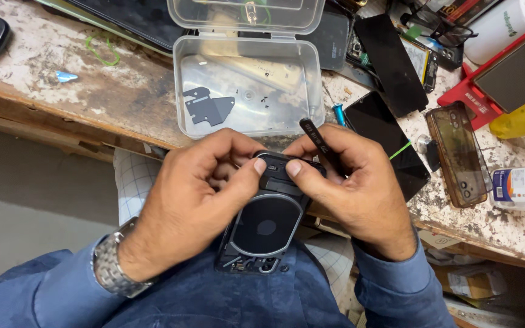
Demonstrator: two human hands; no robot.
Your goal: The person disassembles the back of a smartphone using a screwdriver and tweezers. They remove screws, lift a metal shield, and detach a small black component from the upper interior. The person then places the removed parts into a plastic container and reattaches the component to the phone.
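Two hands over the lap, just off the workbench [62, 85] front edge. Left hand [192, 194]: thumb and fingers pinched on the top end of an opened phone [267, 218], back cover off, round coil showing. Right hand [350, 185]: thumb pressed to the same top end, fingers closed around a black tool [314, 136]. Clear plastic box [247, 85], lid open, at the bench's front edge, holding a dark metal plate [206, 108] and small screws. Amber phone case [457, 155] toward the bench's right end.

Clear glossy plastic box [247, 85] — rough, worn wooden bench [62, 79] (metal watchband [112, 267]).
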